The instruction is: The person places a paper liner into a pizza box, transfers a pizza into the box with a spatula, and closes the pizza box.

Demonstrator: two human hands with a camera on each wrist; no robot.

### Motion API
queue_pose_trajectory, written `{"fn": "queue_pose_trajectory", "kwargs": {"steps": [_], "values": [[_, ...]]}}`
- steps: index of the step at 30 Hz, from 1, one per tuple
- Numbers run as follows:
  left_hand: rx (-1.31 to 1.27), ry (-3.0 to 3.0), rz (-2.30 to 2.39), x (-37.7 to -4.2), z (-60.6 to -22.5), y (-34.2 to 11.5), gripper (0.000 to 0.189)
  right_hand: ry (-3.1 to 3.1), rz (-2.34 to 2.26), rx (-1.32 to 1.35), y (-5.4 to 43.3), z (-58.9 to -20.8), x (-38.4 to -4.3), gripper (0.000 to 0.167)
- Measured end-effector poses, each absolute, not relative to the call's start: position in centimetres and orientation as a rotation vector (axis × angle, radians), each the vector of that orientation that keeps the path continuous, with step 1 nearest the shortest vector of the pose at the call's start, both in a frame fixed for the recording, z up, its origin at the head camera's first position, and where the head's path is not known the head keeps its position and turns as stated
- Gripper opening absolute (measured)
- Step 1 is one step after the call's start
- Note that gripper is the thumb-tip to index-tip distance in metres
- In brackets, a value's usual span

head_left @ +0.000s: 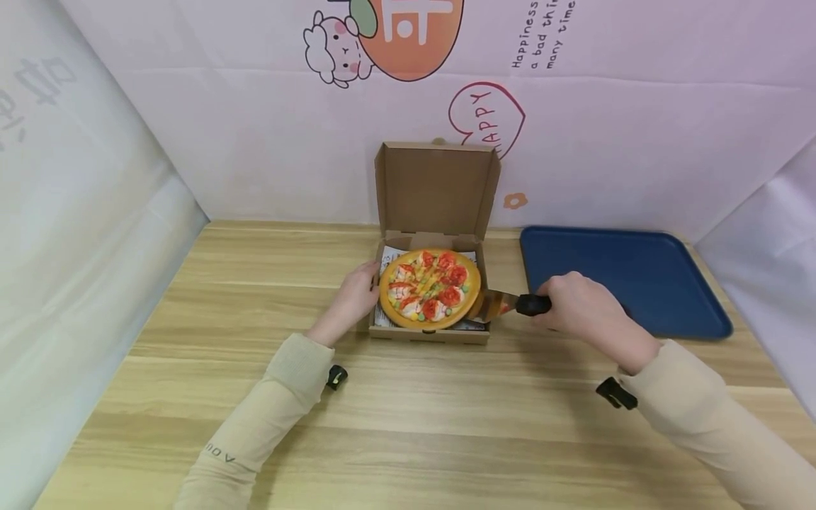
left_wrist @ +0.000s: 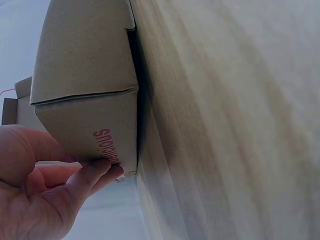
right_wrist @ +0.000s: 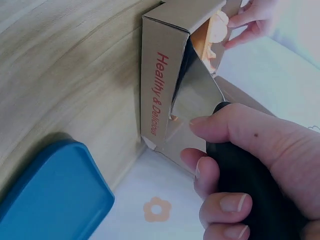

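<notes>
Head view: round, red-topped pizza [head_left: 430,289] lies in the open brown cardboard box [head_left: 459,338]; steel-bladed, black-handled spatula [head_left: 501,304] angles in at the pizza's right edge, presumably supporting it. Left wrist: left grip [left_wrist: 46,197] pinches the box's side wall, likely steadying it. Right wrist: right grip [right_wrist: 277,147] wraps the handle [right_wrist: 245,180], apparently setting blade angle.
</notes>
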State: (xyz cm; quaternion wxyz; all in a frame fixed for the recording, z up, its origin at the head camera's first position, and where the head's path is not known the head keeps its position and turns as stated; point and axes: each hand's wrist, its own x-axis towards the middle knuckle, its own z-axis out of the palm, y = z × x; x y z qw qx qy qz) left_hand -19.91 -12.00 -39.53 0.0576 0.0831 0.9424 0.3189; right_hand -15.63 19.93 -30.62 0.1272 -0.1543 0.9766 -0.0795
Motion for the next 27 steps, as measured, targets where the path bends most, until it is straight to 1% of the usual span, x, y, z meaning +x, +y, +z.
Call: {"fn": "queue_pose_trajectory", "kwargs": {"steps": [6,27], "values": [[0.25,2.86,0.956,-19.9,-39.5,-12.0,0.047,2.868,-0.186,-0.438,20.4,-30.3,-15.1,0.031],[0.258,2.854,0.945,-20.0,-39.3,-12.1,0.047,2.923,-0.102,-0.452,21.7,-28.9,-13.3,0.036]]}}
